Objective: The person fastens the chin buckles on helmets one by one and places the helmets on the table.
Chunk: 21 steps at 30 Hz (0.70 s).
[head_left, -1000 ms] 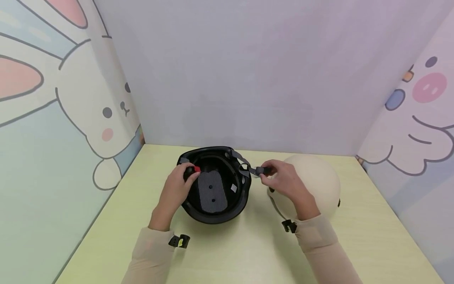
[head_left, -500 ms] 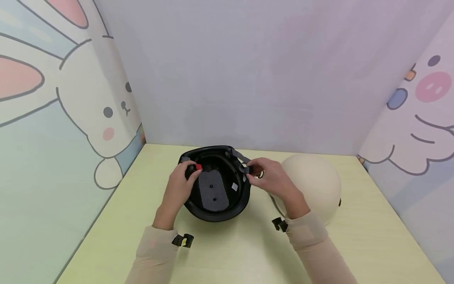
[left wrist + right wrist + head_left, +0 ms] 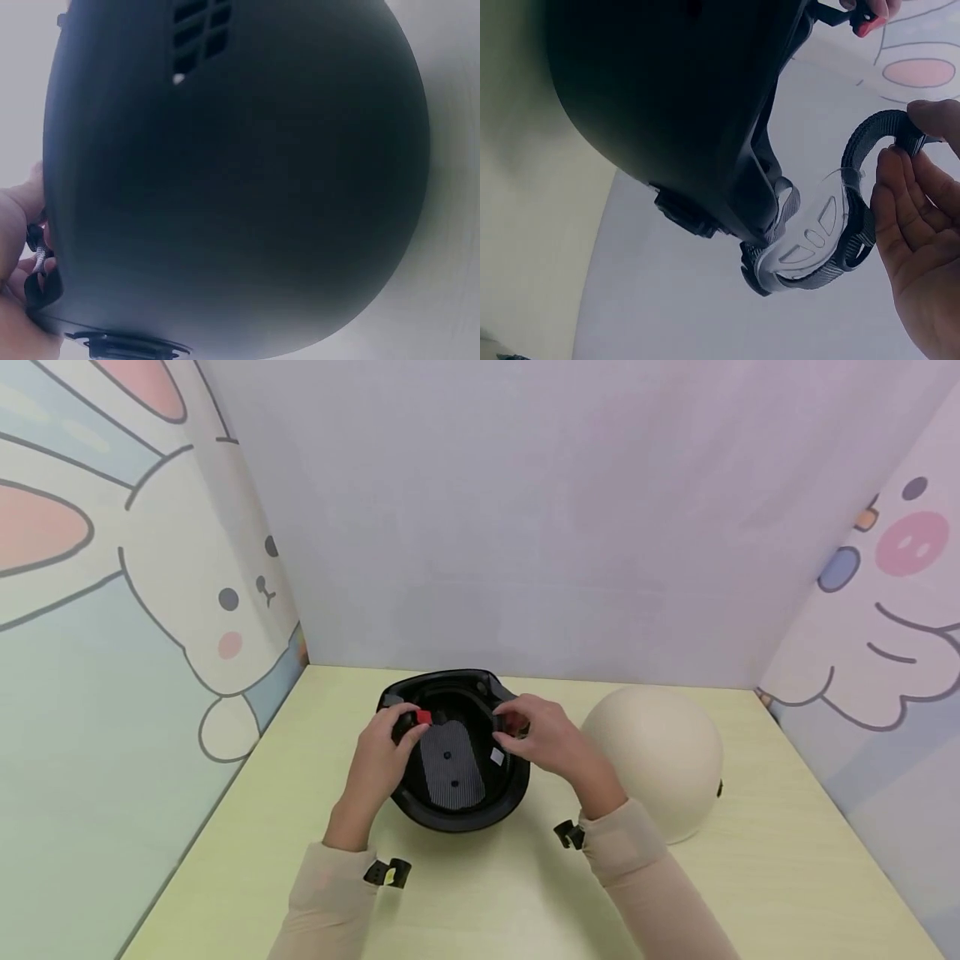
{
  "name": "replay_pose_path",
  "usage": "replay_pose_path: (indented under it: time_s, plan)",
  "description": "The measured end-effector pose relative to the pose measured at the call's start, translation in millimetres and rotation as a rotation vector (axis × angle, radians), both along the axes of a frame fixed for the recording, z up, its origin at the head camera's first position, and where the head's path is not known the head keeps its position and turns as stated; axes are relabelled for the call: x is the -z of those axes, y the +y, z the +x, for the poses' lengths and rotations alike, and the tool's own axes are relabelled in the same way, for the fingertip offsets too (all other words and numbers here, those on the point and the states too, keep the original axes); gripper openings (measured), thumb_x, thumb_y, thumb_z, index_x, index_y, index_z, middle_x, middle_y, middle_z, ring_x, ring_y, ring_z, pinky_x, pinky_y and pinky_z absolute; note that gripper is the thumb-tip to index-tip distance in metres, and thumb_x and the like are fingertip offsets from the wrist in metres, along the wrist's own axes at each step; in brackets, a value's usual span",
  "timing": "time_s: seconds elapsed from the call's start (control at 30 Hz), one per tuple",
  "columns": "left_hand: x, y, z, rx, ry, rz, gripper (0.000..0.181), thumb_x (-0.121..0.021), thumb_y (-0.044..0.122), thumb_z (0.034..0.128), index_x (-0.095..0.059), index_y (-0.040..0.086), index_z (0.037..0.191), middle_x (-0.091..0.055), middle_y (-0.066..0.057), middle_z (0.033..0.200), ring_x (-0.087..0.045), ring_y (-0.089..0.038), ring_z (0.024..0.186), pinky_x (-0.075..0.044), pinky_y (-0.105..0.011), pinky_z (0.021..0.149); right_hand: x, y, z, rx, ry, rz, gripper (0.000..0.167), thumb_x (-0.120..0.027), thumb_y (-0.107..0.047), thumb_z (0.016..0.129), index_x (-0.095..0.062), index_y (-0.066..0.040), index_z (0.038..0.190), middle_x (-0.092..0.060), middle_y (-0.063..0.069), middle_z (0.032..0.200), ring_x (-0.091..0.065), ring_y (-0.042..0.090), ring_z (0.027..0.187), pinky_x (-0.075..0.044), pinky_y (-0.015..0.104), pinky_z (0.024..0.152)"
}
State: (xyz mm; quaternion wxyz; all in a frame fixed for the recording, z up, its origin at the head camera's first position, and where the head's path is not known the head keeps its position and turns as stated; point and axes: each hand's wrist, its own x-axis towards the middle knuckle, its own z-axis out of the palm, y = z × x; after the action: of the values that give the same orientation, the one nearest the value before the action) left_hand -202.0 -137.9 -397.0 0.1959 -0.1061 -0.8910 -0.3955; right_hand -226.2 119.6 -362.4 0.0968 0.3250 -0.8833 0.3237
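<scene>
A black helmet (image 3: 461,820) lies upside down on the table, its inside with a striped grey pad (image 3: 450,768) facing up. Over its left rim, my left hand (image 3: 377,764) pinches a black buckle with a red tab (image 3: 423,717). My right hand (image 3: 551,739), above the right rim, pinches the webbing chin strap (image 3: 866,139) between thumb and fingers, as the right wrist view shows. That strap carries a clear chin cup (image 3: 810,238). The two strap ends are apart. In the left wrist view the helmet shell (image 3: 247,180) hides most of the left hand (image 3: 15,232).
A cream helmet (image 3: 660,756) sits dome up on the pale table (image 3: 480,910), just right of my right forearm. A grey-lilac wall (image 3: 525,527) closes the back. Cartoon panels stand at the left and right.
My right hand has moved left with the chin strap, from beside the cream helmet to over the black helmet's right rim. The left hand has hardly moved and keeps hold of the red-tabbed buckle.
</scene>
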Motion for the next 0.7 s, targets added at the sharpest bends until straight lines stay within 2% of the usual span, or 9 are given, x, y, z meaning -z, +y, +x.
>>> replay_pose_path:
  time_s: [0.23, 0.37, 0.53, 0.7]
  plan:
    - [0.1, -0.4, 2.7, 0.03, 0.025, -0.005, 0.035, -0.069, 0.021, 0.0924, -0.062, 0.005, 0.123, -0.061, -0.013, 0.107, -0.056, -0.028, 0.092, -0.048, -0.046, 0.08, -0.3, -18, -2.5, -0.016, 0.0, 0.091, 0.029, -0.074, -0.014, 0.088, -0.067, -0.002, 0.113, -0.055, -0.002, 0.086, -0.052, 0.011, 0.073, -0.047, 0.028, 0.066]
    - [0.2, -0.3, 3.4, 0.04, 0.036, -0.011, 0.035, -0.069, 0.021, 0.0919, -0.063, 0.006, 0.123, -0.06, -0.012, 0.104, -0.053, -0.026, 0.085, -0.047, -0.044, 0.076, 3.0, -28, -3.5, -0.01, -0.006, 0.123, 0.028, -0.075, -0.016, 0.088, -0.068, -0.004, 0.113, -0.056, -0.001, 0.088, -0.053, 0.012, 0.075, -0.047, 0.028, 0.068]
    - [0.4, 0.0, 5.2, 0.058, 0.054, -0.008, 0.034, -0.071, 0.017, 0.0902, -0.064, 0.005, 0.122, -0.06, -0.012, 0.102, -0.053, -0.026, 0.086, -0.047, -0.044, 0.076, 7.8, -38, -5.2, 0.01, 0.014, 0.18, 0.028, -0.076, -0.017, 0.087, -0.07, -0.005, 0.111, -0.058, 0.001, 0.09, -0.055, 0.015, 0.077, -0.048, 0.029, 0.069]
    - [1.7, -0.7, 6.1, 0.083, 0.075, -0.019, 0.033, -0.072, 0.015, 0.0885, -0.065, 0.005, 0.119, -0.061, -0.012, 0.106, -0.056, -0.025, 0.091, -0.049, -0.045, 0.08, 9.2, -47, -6.5, 0.026, 0.075, 0.251, 0.027, -0.076, -0.02, 0.087, -0.071, -0.007, 0.109, -0.059, 0.0, 0.088, -0.054, 0.014, 0.074, -0.046, 0.032, 0.07]
